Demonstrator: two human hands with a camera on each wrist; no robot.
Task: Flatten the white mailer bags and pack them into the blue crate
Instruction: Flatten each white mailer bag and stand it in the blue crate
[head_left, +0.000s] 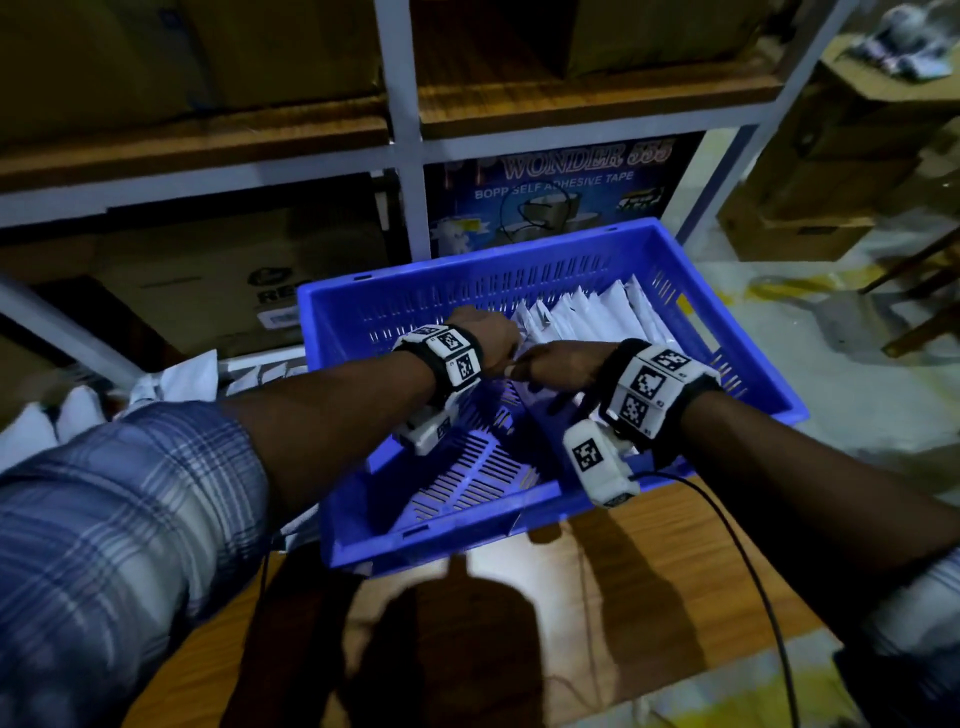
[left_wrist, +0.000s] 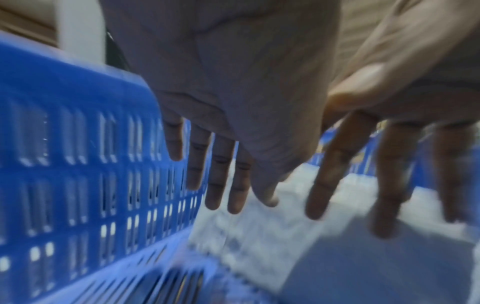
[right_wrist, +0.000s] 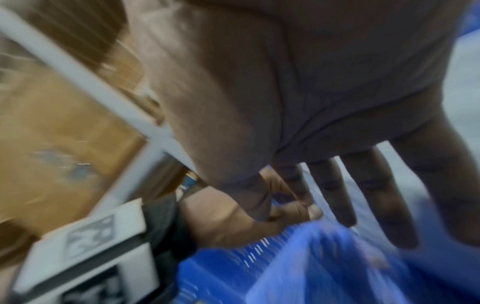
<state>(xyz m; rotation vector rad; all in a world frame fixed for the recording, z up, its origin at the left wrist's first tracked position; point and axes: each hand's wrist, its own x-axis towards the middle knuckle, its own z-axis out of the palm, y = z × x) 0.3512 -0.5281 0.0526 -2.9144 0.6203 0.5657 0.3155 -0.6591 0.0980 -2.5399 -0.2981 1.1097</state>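
Reaching side by side into the blue crate (head_left: 545, 506), the left hand (head_left: 488, 340) and right hand (head_left: 563, 364) spread straight fingers, grasping nothing, against the white mailer bags (head_left: 597, 312) standing on edge along its right wall.

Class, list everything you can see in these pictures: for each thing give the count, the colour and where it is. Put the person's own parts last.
crate: one, blue, slotted, on the wooden surface below the shelves.
mailer bags in the crate: a row, count unclear, white, standing on edge at the crate's right side.
loose mailer bags: several, white, left of the crate.
tape box: one, dark blue, printed, behind the crate.
cardboard boxes: several, brown, on the shelves.
shelving frame: one, grey-white, at the back.
wooden surface: one, brown, under the crate.
left hand: inside the crate, fingers straight, against the bags.
right hand: inside the crate, fingers straight, beside the left.
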